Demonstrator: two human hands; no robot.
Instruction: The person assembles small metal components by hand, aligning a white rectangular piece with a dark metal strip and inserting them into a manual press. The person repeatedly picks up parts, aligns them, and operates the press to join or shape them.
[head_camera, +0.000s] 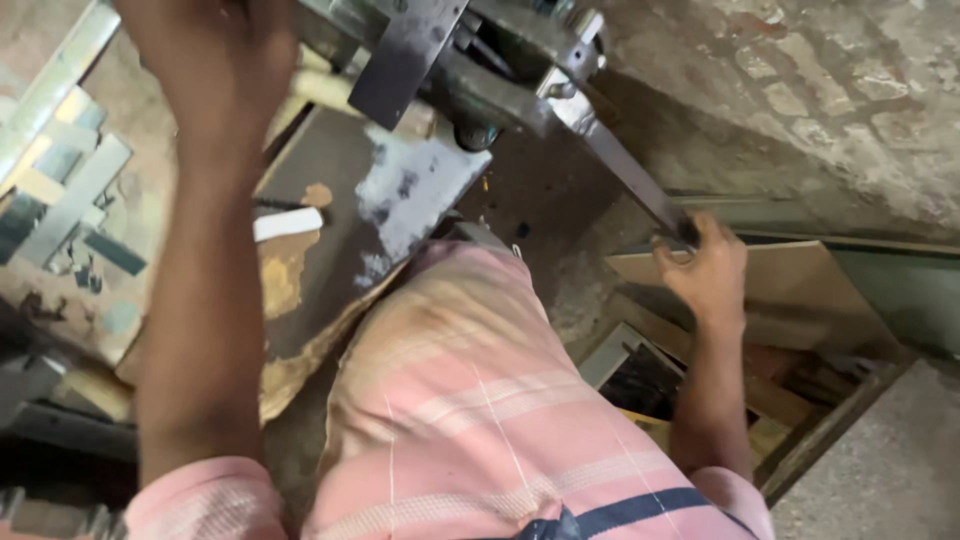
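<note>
The person wears a short-sleeved shirt (480, 400) of pale pink cloth, crossed by wider stripes of lighter pink and thin white lines forming a loose check. A dark navy band runs across the fabric at the lower edge of view, near the right sleeve. Both forearms are bare below the sleeves, and the left hand (225, 50) and right hand (705, 265) carry no gloves.

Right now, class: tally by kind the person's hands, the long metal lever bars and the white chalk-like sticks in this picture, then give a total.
Hands: 2, left hand up at the machine, right hand on the bar's end
Long metal lever bar: 1
White stick on the worn metal plate: 1
Total: 4
</note>
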